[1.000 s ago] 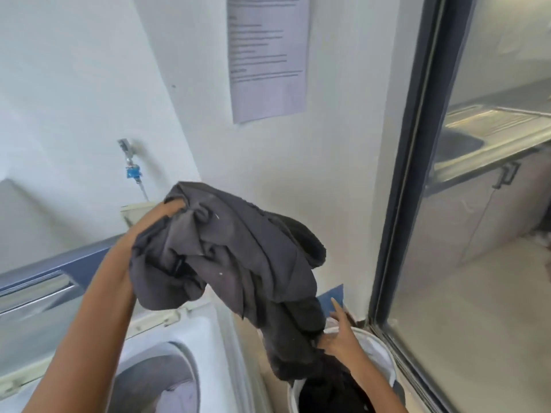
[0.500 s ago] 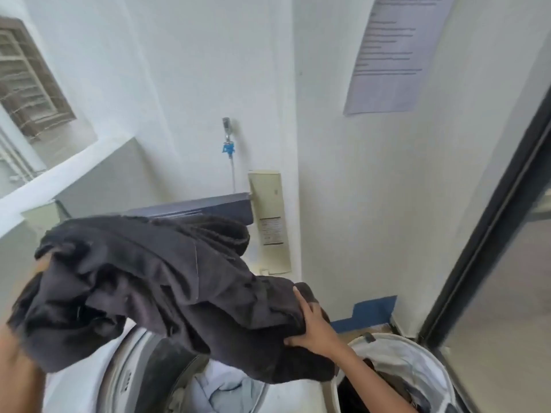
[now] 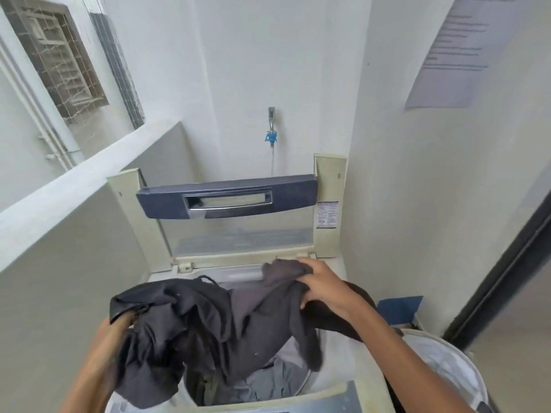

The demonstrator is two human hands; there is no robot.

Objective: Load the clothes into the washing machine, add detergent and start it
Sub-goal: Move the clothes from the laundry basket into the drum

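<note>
A bundle of dark grey clothes hangs over the open drum of a top-loading washing machine. My left hand grips the bundle's left end, mostly hidden under the cloth. My right hand clutches the bundle's right end near the machine's back rim. Light grey clothes lie inside the drum below. The machine's lid, dark blue with a clear panel, stands raised against the wall.
A white laundry basket stands at the lower right beside the machine. A tap with a blue fitting sits on the wall above the lid. A low wall runs along the left. A dark door frame is at the right.
The dark bundle has come from above the basket leftward and down over the machine's drum. My view has turned left onto the machine.
</note>
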